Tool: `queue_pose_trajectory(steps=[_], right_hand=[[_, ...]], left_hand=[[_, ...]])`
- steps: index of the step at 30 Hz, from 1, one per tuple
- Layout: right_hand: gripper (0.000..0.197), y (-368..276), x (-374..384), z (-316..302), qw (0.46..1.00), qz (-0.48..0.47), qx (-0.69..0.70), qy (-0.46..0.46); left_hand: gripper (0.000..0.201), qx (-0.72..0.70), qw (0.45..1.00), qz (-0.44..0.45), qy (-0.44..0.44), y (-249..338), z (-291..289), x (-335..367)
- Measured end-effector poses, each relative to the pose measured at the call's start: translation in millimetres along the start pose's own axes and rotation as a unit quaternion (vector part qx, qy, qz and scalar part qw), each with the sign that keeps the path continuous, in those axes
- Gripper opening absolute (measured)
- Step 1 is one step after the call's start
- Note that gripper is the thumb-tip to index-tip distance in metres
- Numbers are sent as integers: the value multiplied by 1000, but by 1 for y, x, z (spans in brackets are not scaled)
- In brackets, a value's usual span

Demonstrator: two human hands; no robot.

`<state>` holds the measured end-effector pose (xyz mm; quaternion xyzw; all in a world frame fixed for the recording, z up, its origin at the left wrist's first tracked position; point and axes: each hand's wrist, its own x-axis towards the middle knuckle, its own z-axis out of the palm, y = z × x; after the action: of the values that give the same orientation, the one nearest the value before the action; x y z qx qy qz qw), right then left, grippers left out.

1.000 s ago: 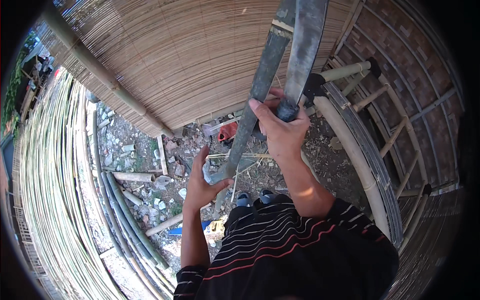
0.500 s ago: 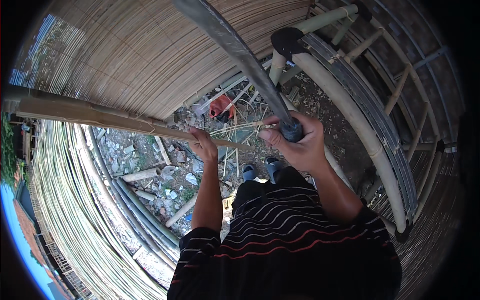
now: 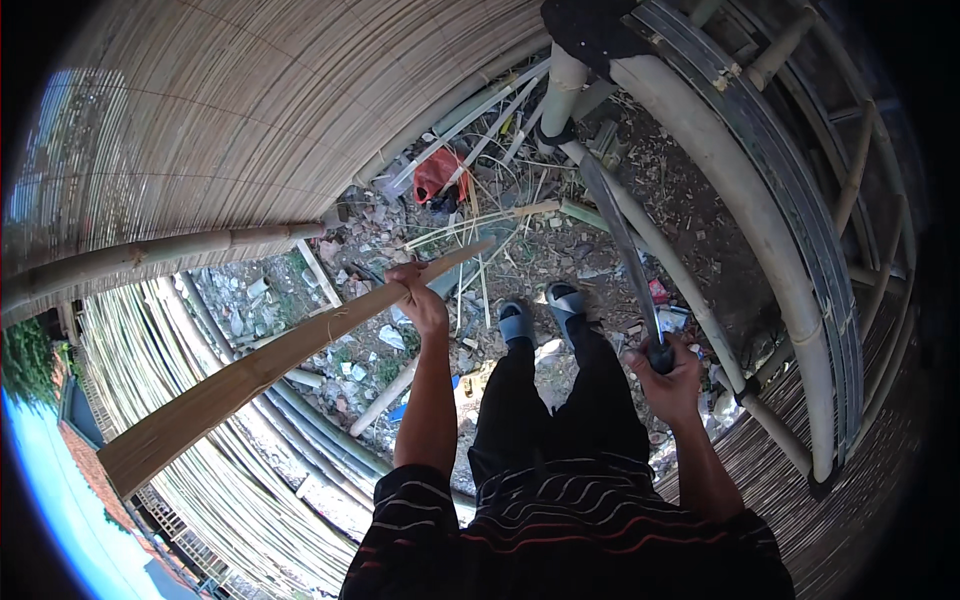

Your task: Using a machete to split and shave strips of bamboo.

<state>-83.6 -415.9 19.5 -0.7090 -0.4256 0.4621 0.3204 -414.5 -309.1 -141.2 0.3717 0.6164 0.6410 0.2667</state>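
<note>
My left hand [image 3: 424, 300] is closed round a long split bamboo strip [image 3: 250, 368], near its narrow far end. The strip slants from the lower left, where it looks broad, up to a tapered tip right of the hand. In my right hand [image 3: 668, 385] is a machete [image 3: 632, 262], gripped by its dark handle. Its long curved blade points away from me, toward the bamboo frame, and stands apart from the strip. My fingers wrap round both things, so parts of the handle and the strip are hidden.
A bamboo bench frame [image 3: 725, 180] with dark-wrapped joints stands on the right. A slatted bamboo screen [image 3: 250, 120] rises at the far left, and bundled thin bamboo poles [image 3: 160, 430] lie left. A red plastic bag [image 3: 440, 175], loose bamboo strips and rubble litter the ground round my sandals [image 3: 540, 312].
My right hand has dropped down and to the right with the machete, away from the strip. My left hand has swung the strip's broad near end down toward me.
</note>
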Motion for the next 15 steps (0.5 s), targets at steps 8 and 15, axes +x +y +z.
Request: queue_pose_trajectory(steps=[8, 15], right_hand=[[30, 58, 38, 69, 996, 7, -42, -84], [41, 84, 61, 129, 979, -41, -121, -161]], left_hand=[[71, -22, 999, 38, 28, 43, -33, 17], [75, -89, 982, 80, 143, 87, -85, 47]])
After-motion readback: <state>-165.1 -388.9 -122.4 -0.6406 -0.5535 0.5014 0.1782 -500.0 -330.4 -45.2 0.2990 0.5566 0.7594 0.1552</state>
